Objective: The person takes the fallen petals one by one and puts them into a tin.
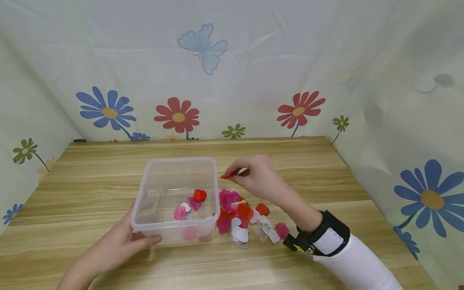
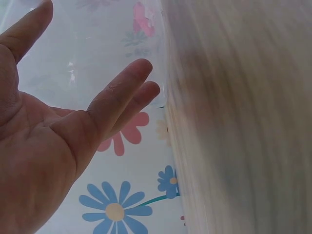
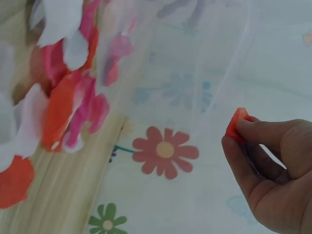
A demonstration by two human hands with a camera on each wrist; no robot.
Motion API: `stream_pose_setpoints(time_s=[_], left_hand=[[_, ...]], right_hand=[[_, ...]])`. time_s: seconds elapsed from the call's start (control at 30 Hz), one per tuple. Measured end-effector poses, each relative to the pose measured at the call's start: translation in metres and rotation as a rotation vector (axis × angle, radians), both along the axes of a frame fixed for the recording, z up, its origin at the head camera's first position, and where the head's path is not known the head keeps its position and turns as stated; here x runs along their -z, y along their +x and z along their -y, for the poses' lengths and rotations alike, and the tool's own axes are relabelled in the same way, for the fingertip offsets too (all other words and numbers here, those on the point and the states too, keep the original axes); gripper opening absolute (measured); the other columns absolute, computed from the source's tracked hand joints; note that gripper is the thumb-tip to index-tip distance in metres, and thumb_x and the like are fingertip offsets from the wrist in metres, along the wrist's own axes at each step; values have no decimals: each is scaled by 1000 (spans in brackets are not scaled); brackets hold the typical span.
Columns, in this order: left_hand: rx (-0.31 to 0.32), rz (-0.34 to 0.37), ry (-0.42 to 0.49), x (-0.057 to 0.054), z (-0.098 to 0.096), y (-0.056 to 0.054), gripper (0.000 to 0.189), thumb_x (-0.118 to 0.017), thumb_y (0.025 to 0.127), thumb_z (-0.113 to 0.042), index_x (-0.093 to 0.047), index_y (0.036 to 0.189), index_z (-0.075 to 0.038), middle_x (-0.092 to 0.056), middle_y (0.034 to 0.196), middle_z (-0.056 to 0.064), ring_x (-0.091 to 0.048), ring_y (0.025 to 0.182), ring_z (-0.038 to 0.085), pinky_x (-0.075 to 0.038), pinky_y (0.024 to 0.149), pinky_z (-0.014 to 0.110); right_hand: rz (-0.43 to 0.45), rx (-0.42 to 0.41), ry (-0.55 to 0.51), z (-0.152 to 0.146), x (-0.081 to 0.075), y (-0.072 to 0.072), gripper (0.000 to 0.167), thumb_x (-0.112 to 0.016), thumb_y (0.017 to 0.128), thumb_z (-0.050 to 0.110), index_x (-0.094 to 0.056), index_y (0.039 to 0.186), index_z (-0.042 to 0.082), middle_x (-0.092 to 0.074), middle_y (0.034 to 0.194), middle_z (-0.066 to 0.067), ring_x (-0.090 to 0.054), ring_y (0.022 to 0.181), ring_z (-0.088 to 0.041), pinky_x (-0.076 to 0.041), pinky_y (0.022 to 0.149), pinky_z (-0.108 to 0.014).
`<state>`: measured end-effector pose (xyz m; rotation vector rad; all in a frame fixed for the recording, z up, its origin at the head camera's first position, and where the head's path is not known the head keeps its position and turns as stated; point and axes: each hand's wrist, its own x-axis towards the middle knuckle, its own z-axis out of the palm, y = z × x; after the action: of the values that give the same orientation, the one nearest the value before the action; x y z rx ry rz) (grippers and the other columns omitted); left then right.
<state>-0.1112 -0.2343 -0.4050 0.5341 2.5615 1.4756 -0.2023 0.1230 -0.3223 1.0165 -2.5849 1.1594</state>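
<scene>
A clear plastic box [image 1: 174, 231] stands on the table with several petals inside, among them a red petal [image 1: 199, 195] and a pink petal [image 1: 179, 212]. My left hand [image 1: 125, 243] rests against its left front corner; the left wrist view shows the fingers [image 2: 119, 92] extended along the clear wall. Between thumb and index finger, my right hand [image 1: 259, 177] pinches a red petal [image 3: 237, 124], just outside the box's right rim and above the table. Below that hand lies a loose pile of petals [image 1: 230, 199] in red, magenta, pink and white.
The wood-grain table [image 1: 253, 266] is bordered by a pale cloth backdrop [image 1: 253, 80] printed with flowers and a butterfly. A black strap with a small camera [image 1: 302, 241] sits on the right wrist. White petals [image 1: 267, 228] lie at the pile's right side.
</scene>
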Motion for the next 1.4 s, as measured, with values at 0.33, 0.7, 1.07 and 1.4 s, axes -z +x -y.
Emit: stream_pose_setpoints(time_s=[0.33,0.7,1.07,1.4], left_hand=[[7,-20,-2,1,1,0,112,-84,89,-25,-3,165,-36,-35,156,20,-50,129,44,-55,91,55],[0,-29,-6,2,-1,-1,113,-84,89,-25,-1,165,-37,-34,157,22,-47,132,47,-55,91,55],[1,-19,-8,3,-1,1,113,-84,89,-26,-1,165,-37,-35,156,21,-48,131,46,-56,89,56],[-5,-36,-24,3,0,1,115,-84,88,-26,0,165,-36,-35,156,22,-46,133,48,-56,89,53]], right_hand=[[-3,-153,-9,19,-10,15,16,-80,88,0,-80,100,9,-75,96,6,-67,88,-6,-58,79,-23],[-36,-244,45,37,-10,19,15,-81,88,1,-80,103,6,-76,99,1,-67,90,-7,-56,81,-19],[-23,-271,37,40,-3,19,25,-81,88,0,-77,111,5,-75,107,-1,-69,98,-12,-56,86,-21],[-33,-208,3,24,-3,12,29,-79,89,-3,-73,116,4,-73,110,-2,-67,98,-13,-57,86,-25]])
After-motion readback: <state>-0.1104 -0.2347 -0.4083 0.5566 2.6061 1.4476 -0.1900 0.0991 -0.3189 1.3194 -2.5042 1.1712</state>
